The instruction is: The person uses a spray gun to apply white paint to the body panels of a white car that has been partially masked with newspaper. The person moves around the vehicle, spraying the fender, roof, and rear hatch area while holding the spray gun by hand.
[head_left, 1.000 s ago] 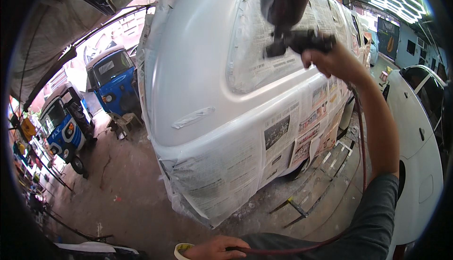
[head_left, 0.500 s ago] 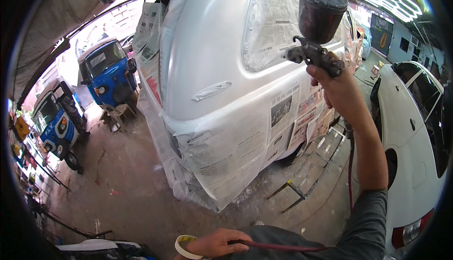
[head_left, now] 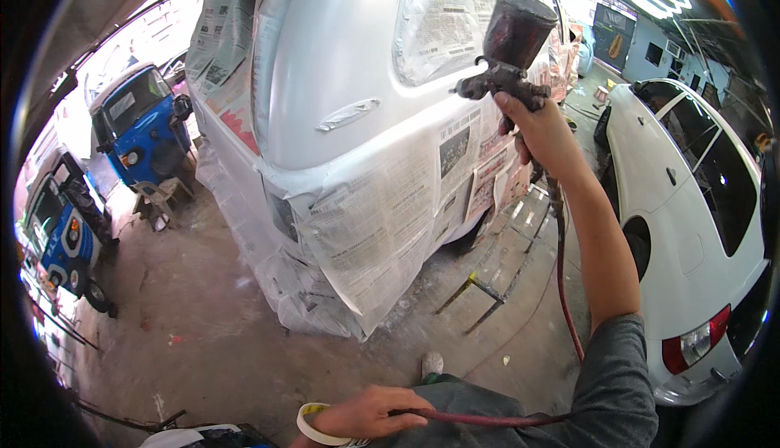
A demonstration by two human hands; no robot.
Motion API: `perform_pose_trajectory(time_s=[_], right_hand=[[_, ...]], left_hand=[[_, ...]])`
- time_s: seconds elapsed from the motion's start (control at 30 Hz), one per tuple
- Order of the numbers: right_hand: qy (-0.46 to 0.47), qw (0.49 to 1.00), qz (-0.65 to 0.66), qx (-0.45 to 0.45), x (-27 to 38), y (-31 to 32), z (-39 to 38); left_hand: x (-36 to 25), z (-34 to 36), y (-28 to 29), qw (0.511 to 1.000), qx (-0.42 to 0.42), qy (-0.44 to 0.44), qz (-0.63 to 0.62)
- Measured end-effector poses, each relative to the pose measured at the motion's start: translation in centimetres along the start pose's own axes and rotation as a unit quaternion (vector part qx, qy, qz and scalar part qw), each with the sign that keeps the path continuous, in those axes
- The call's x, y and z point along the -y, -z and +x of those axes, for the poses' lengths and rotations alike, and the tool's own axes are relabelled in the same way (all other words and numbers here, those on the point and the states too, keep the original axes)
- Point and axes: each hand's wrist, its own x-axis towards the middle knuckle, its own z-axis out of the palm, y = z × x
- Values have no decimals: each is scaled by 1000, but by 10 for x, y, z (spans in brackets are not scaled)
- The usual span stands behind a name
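My right hand (head_left: 528, 123) grips a spray gun (head_left: 500, 82) with a dark cup (head_left: 518, 30) on top, held up beside the rear side of a white van (head_left: 313, 66). Newspaper masking (head_left: 366, 237) and thin film cover the van's window, lower panel and rear. A small taped strip (head_left: 348, 113) sits on the bare white panel. A red air hose (head_left: 561, 277) hangs from the gun. Low in the view, my left hand (head_left: 374, 411) is closed on the hose, with a roll of tape (head_left: 313, 424) around that wrist.
Two blue-and-white three-wheelers (head_left: 134, 131) stand at left beside a plastic chair (head_left: 154, 196). A low metal frame (head_left: 487, 298) lies on the floor by the van. A white car (head_left: 691, 237) stands close on my right. My shoe (head_left: 432, 364) shows below, near the van's masked corner.
My right hand and the spray gun first came down and right, then shifted slightly left. The view has turned, so the van sits higher and further left and more of the white car shows.
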Motion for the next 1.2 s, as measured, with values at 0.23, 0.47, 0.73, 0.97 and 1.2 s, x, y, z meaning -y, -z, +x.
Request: perform_pose_trajectory(time_s=[0.23, 0.47, 0.73, 0.97, 1.2], right_hand=[[-27, 986, -22, -165, -55, 54, -19], [-144, 975, -9, -170, -125, 78, -177], [-241, 940, 84, -226, -278, 72, -390], [-267, 961, -51, -57, -390, 152, -462], [-268, 963, -25, -4, -454, 292, -453]], left_hand=[[-5, 21, 5, 990, -6, -25, 135], [59, 101, -13, 965, 35, -24, 260], [225, 201, -104, 965, 64, 59, 246], [393, 241, -195, 876, -76, 322, 350], [414, 320, -230, 767, -224, 512, 316]])
